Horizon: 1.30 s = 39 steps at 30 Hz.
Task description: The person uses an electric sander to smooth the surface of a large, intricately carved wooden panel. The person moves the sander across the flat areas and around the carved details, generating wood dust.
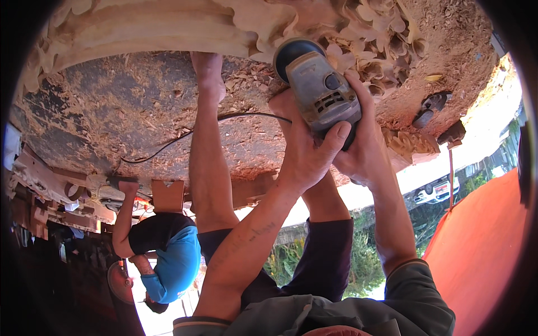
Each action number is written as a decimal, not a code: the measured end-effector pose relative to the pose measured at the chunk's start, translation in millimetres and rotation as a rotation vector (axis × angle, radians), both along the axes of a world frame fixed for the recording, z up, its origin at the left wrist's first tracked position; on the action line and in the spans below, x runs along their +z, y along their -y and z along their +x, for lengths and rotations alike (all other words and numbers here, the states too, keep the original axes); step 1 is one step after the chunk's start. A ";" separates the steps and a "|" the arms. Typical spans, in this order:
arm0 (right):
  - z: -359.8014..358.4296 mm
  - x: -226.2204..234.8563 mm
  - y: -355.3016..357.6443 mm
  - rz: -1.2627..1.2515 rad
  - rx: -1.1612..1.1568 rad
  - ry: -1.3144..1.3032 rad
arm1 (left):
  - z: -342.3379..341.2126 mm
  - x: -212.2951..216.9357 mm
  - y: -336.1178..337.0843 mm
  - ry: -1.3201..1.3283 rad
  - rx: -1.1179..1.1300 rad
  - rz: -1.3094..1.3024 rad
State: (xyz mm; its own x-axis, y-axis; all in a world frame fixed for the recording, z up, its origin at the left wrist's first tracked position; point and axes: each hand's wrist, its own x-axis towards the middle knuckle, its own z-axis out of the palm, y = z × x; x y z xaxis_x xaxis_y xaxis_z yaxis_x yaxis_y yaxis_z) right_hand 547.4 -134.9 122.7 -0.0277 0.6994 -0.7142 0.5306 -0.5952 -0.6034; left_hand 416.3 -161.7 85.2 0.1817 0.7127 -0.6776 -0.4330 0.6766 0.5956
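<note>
Between my two hands is a grey, scuffed power sander [319, 89] with a round dark pad. My left hand [308, 159] grips its rear end from the left, thumb pressed against the dark end. My right hand [360, 159] wraps around the right side, fingers reaching up along the body. The pad lies at the edge of a large pale wooden carving [358, 28] with leaf-like relief; whether it touches the wood, I cannot tell. A thin black cord [185, 135] runs off to the left from the sander, passing behind my leg.
Wood shavings cover the ground [129, 95]. My bare feet [210, 75] stand close to the carving. A dark object [431, 109] lies at the right, near an orange sheet [476, 246]. Another person in a blue shirt [176, 266] bends at the left, beside wooden pieces [168, 196].
</note>
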 end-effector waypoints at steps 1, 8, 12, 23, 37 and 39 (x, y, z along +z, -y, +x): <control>-0.2 4.1 -1.1 -0.024 -0.011 0.010 | 0.7 6.1 -4.7 0.034 -0.008 -0.042; 4.4 6.1 -6.6 0.089 -0.002 -0.016 | -1.8 18.5 -19.7 0.089 -0.012 -0.089; 0.4 -2.4 -13.7 0.090 0.011 -0.021 | 1.4 -0.9 -23.3 0.081 0.050 -0.062; 0.4 29.1 -28.8 -0.017 0.035 0.172 | 14.5 23.8 -31.3 0.154 -0.035 -0.191; 0.2 26.6 -41.0 -0.107 -0.074 0.059 | 12.7 19.3 -37.8 0.075 -0.086 -0.163; -0.8 31.0 -38.5 -0.111 -0.059 0.077 | 18.1 11.4 -26.4 0.093 -0.061 -0.169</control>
State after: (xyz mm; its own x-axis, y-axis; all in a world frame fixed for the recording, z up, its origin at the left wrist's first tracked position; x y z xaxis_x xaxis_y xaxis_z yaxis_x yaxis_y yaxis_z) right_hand 546.6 -96.4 153.8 0.0687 0.6144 -0.7860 0.5351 -0.6877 -0.4907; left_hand 434.3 -135.2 96.6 0.2891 0.5759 -0.7647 -0.4359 0.7904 0.4305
